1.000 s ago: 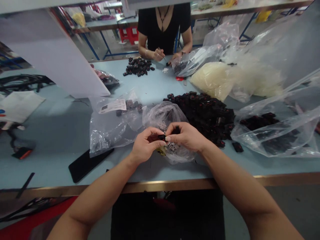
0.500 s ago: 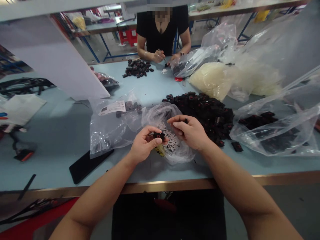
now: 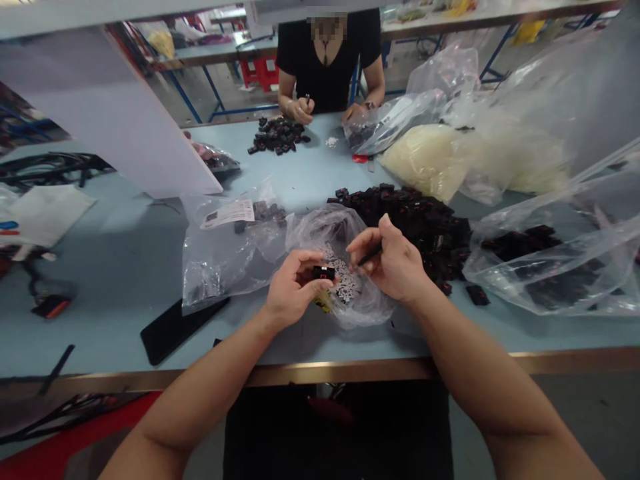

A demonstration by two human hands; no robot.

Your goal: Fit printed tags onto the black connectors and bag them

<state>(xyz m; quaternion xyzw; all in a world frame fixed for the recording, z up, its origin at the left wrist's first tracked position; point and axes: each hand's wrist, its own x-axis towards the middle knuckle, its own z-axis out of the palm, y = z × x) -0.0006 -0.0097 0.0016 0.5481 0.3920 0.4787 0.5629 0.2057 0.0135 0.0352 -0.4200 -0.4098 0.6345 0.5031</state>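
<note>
My left hand point(image 3: 294, 287) pinches a small black plastic connector housing point(image 3: 324, 273) by its ends. Two white bits and a red mark show on its face. In my right hand point(image 3: 395, 260), a slim black pen-like tool point(image 3: 370, 254) is gripped, its tip pointing down and left; its exact kind is unclear. Beneath both hands lies a clear plastic bag point(image 3: 325, 223), opened out, with many tiny white pieces point(image 3: 345, 280) in it. A heap of black housings point(image 3: 425, 223) spreads just behind and right of my right hand.
Left of the open bag lies a labelled plastic bag point(image 3: 215, 260) beside a black phone-like slab point(image 3: 173, 333). A large clear bag of black parts point(image 3: 555, 267) is at right. Across the table, a co-worker point(image 3: 330, 67) sits behind another pile of black parts point(image 3: 279, 135) and a cream-filled bag point(image 3: 423, 157).
My right hand has turned, bringing the black tool into view with its tip down. The connector housing in my left hand now faces me. The co-worker's hands have moved apart.
</note>
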